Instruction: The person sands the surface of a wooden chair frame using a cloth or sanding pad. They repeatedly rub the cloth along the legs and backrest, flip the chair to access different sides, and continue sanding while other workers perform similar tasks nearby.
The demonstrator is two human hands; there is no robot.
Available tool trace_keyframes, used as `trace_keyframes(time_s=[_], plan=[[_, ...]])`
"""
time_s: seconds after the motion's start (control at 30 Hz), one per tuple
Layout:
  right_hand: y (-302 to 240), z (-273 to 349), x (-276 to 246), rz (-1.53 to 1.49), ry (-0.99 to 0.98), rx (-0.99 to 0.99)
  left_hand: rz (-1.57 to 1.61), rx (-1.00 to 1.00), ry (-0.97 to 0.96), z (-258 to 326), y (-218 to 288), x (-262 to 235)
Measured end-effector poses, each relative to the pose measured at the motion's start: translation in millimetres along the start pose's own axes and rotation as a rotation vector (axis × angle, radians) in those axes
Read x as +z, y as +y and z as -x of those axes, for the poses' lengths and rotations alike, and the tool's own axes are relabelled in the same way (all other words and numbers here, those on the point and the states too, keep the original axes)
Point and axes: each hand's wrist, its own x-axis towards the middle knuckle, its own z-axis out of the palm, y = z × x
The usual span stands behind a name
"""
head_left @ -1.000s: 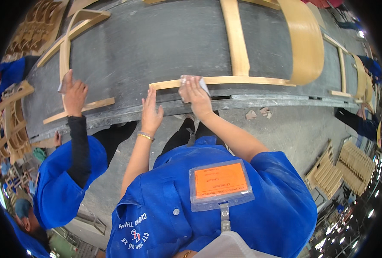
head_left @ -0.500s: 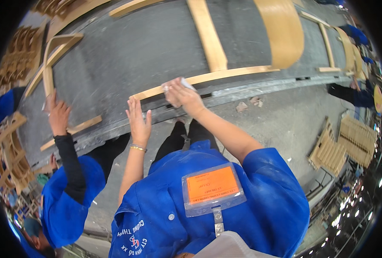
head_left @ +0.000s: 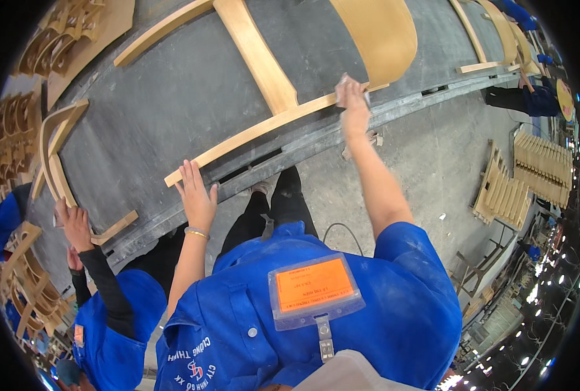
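Observation:
A pale wooden chair frame (head_left: pixel 241 139) lies on the grey worktable (head_left: pixel 172 117). Its long front rail runs along the table edge, joined to a wide crosspiece (head_left: pixel 257 55) and a curved plywood panel (head_left: pixel 384 42). My left hand (head_left: pixel 199 201) rests its outstretched fingers on the rail's left end. Toward the other end, beside the panel, my right hand (head_left: pixel 355 117) presses a folded piece of sandpaper (head_left: pixel 343 88) against the rail. The right fingers are bent over it and slightly blurred.
At the left, a co-worker's hand (head_left: pixel 76 225) is on another wooden frame (head_left: pixel 58 150). Curved wooden parts (head_left: pixel 26 280) are stacked beyond. Slatted wooden pieces (head_left: pixel 541 169) stand on the right. A scrap (head_left: pixel 374 139) lies on the floor by the table, and another person (head_left: pixel 541 98) works farther right.
My right hand has slid right along the rail with the sandpaper, up to the curved panel. My left hand stays at the rail's left end. The co-worker's hand has moved along the other frame.

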Motion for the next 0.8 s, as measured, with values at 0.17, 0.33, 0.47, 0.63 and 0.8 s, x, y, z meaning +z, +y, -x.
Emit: trace_keyframes(time_s=[0.17,0.33,0.47,0.63,0.8], plan=[[-124.2,65.2,15.7,-0.427,-0.036,-0.03,0.022,-0.021,0.01,0.2,9.2,1.0],[-150.9,84.7,7.4,-0.389,-0.249,-0.307,-0.007,-0.022,-0.039,1.2,6.8,-4.8],[-44.5,16.3,-11.6,-0.251,0.035,-0.244,-0.092,-0.058,-0.078,11.1,-14.4,-16.4],[16.6,-12.0,-28.0,0.047,-0.076,-0.011,-0.026,-0.173,-0.058,25.9,-39.3,-18.1],[-87.5,52.5,5.6,-0.054,-0.102,-0.235,0.122,-0.119,-0.035,34.1,-53.8,-15.5]])
